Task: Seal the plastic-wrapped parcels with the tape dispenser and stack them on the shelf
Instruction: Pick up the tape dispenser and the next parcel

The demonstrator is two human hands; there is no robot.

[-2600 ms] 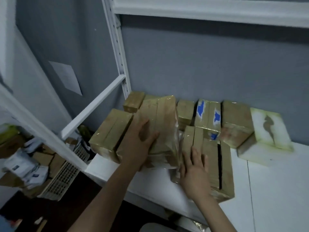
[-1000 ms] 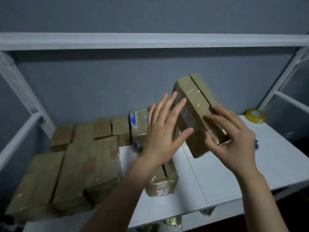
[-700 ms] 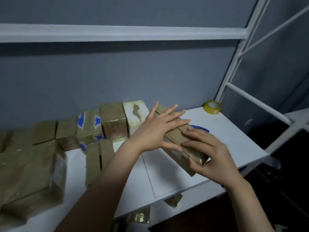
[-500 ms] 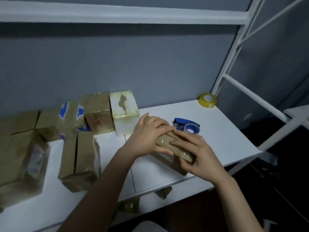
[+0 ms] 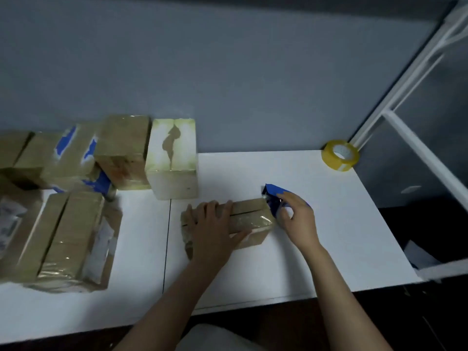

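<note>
No writing is legible; the white label (image 5: pixel 8 221) on the leftmost parcel (image 5: pixel 30 239) is blurred.

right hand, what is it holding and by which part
The blue tape dispenser, gripped by the right hand at the end away from the parcel.
</note>
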